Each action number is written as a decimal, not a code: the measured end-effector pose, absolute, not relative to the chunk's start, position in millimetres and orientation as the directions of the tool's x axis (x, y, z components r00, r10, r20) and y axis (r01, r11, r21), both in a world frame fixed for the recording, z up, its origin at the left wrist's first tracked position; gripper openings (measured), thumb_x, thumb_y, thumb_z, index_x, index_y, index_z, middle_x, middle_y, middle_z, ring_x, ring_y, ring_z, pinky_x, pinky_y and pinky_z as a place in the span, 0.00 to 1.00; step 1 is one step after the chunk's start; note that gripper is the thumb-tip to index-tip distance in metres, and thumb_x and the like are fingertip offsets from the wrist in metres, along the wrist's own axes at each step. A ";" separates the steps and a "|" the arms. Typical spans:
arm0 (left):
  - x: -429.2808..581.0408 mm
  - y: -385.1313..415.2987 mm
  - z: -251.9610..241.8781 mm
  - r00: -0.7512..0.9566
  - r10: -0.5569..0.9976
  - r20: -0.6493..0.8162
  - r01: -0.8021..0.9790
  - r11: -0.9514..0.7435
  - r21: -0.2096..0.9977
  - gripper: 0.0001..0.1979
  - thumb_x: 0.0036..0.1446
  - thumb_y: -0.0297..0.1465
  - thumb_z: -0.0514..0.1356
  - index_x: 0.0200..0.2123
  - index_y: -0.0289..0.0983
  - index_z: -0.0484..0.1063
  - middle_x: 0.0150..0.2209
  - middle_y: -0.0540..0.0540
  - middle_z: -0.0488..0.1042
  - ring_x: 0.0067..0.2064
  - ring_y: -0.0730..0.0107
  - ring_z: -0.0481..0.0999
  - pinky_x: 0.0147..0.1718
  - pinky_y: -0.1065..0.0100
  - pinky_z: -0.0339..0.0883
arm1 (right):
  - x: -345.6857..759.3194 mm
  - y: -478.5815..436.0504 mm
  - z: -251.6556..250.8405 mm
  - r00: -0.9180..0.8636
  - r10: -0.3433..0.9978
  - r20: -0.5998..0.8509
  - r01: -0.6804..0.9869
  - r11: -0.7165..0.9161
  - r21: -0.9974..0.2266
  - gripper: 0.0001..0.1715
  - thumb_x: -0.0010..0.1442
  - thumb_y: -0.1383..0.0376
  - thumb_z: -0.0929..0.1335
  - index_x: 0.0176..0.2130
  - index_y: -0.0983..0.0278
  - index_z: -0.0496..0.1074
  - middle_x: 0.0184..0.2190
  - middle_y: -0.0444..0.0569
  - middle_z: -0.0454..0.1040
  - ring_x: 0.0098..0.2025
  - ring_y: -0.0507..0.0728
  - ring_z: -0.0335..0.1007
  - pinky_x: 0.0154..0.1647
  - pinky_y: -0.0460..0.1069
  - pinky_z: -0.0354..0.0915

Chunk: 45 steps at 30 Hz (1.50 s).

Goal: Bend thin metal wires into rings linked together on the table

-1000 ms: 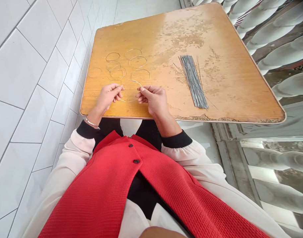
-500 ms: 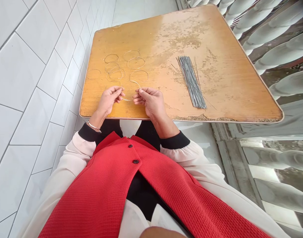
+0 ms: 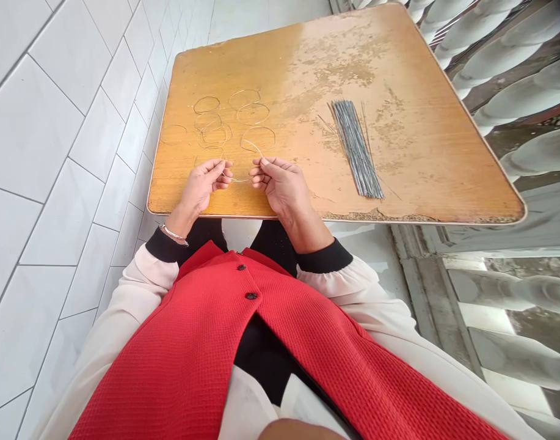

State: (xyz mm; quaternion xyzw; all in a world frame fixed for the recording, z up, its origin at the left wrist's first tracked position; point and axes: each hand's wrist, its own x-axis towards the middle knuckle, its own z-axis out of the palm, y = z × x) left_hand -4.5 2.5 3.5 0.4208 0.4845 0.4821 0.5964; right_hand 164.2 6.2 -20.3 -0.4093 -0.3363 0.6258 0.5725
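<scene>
While both grips hang low over the near edge of the scuffed wooden worktop [image 3: 399, 73], white tiles [image 3: 50, 153] fill the view well to the left of the left grip [image 3: 201, 186]. A thin metal bangle [image 3: 173, 234] circles the wrist just behind that grip, beside a black cuff [image 3: 163, 247]. The left grip is closed, its thumb and fingertips pinching one end of a thin bent wire [image 3: 237, 180]. From there the wire's long axis runs crosswise toward the right grip [image 3: 282, 186], sagging in a shallow arc toward the person before curling up and away past the fingertips. The right grip is closed on it as well, so the wire lies between the two hands, with neither plainly nearer. Directly beyond both grips, a loose cluster of wire rings [image 3: 258, 139] lies flat on the worktop, some overlapping; one sits just past the left fingertips, partly hidden, and another lies just beyond the wire's upturned end. Well to the right of the right grip, a bundle of straight grey wires [image 3: 356, 150] lies pointing away from the person, with a few stray strands beside it. Farther right, past the worktop's edge, stand pale concrete balusters [image 3: 527, 79].
</scene>
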 end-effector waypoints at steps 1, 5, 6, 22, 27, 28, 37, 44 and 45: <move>-2.7 2.7 2.2 0.063 0.983 -0.172 -0.189 0.181 0.965 0.09 0.67 0.29 0.59 0.34 0.34 0.75 0.26 0.54 0.74 0.26 0.86 0.73 0.29 0.80 0.65 | 162.7 5.9 -20.8 -0.009 0.993 -0.121 -0.449 -0.112 -0.887 0.09 0.64 0.66 0.71 0.31 0.64 0.75 0.23 0.42 0.76 0.22 0.44 0.69 0.25 0.39 0.68; 3.3 1.3 -1.6 0.069 0.984 -0.166 -0.298 0.179 0.938 0.10 0.68 0.24 0.56 0.34 0.34 0.75 0.25 0.55 0.73 0.25 0.87 0.72 0.30 0.80 0.66 | 157.7 3.4 -23.4 0.004 0.995 -0.105 -0.463 -0.091 -0.882 0.09 0.63 0.65 0.72 0.31 0.63 0.74 0.24 0.41 0.75 0.23 0.44 0.70 0.26 0.38 0.68; 3.9 0.5 -1.6 0.074 0.982 -0.173 -0.315 0.187 0.930 0.11 0.68 0.24 0.55 0.34 0.34 0.75 0.25 0.55 0.72 0.25 0.87 0.72 0.30 0.80 0.66 | 157.3 2.7 -23.7 0.005 0.994 -0.110 -0.468 -0.094 -0.879 0.09 0.64 0.66 0.71 0.31 0.63 0.74 0.24 0.40 0.75 0.23 0.44 0.70 0.27 0.38 0.69; -18.1 19.2 -13.9 0.189 0.957 0.221 0.553 -0.290 0.781 0.46 0.47 0.38 0.75 0.66 0.41 0.59 0.66 0.35 0.64 0.66 0.53 0.67 0.63 0.56 0.63 | 168.0 3.7 -16.1 -0.062 0.985 -0.164 -0.420 -0.175 -0.890 0.09 0.62 0.71 0.70 0.29 0.65 0.76 0.23 0.44 0.78 0.21 0.46 0.72 0.26 0.39 0.71; -11.4 27.2 -17.3 0.432 0.827 0.360 0.606 -0.561 0.563 0.52 0.49 0.41 0.73 0.71 0.42 0.49 0.75 0.35 0.45 0.76 0.47 0.44 0.73 0.48 0.41 | 164.2 0.6 -15.9 -0.095 0.979 -0.179 -0.416 -0.203 -0.886 0.07 0.61 0.69 0.71 0.29 0.65 0.75 0.23 0.44 0.78 0.22 0.47 0.74 0.27 0.41 0.73; -10.5 27.9 -17.3 0.445 0.823 0.353 0.604 -0.567 0.560 0.51 0.51 0.42 0.71 0.71 0.41 0.48 0.74 0.34 0.46 0.76 0.47 0.44 0.73 0.48 0.41 | 164.0 0.2 -15.5 -0.093 0.978 -0.184 -0.417 -0.206 -0.885 0.07 0.61 0.69 0.71 0.29 0.65 0.75 0.23 0.44 0.78 0.22 0.47 0.74 0.28 0.41 0.73; -12.4 27.0 -20.1 0.451 0.847 0.281 0.565 -0.515 0.645 0.54 0.48 0.42 0.73 0.71 0.42 0.48 0.73 0.32 0.50 0.74 0.45 0.51 0.67 0.49 0.57 | 167.6 -0.6 -19.6 -0.112 0.980 -0.165 -0.418 -0.197 -0.887 0.05 0.58 0.68 0.75 0.30 0.66 0.77 0.25 0.45 0.79 0.21 0.46 0.72 0.27 0.40 0.72; -10.5 25.6 -18.7 0.425 0.857 0.290 0.563 -0.502 0.656 0.48 0.52 0.37 0.71 0.70 0.43 0.51 0.71 0.34 0.54 0.72 0.47 0.56 0.64 0.51 0.61 | 168.4 0.9 -21.0 -0.110 0.983 -0.144 -0.386 -0.176 -0.906 0.06 0.56 0.65 0.76 0.31 0.65 0.77 0.26 0.45 0.80 0.24 0.46 0.73 0.30 0.40 0.71; -10.5 25.0 -18.0 0.415 0.862 0.291 0.568 -0.495 0.657 0.47 0.52 0.37 0.71 0.70 0.43 0.52 0.71 0.34 0.54 0.72 0.47 0.57 0.64 0.52 0.62 | 168.2 0.8 -20.6 -0.109 0.983 -0.146 -0.382 -0.177 -0.907 0.06 0.56 0.65 0.76 0.31 0.65 0.78 0.26 0.45 0.80 0.24 0.45 0.73 0.29 0.39 0.70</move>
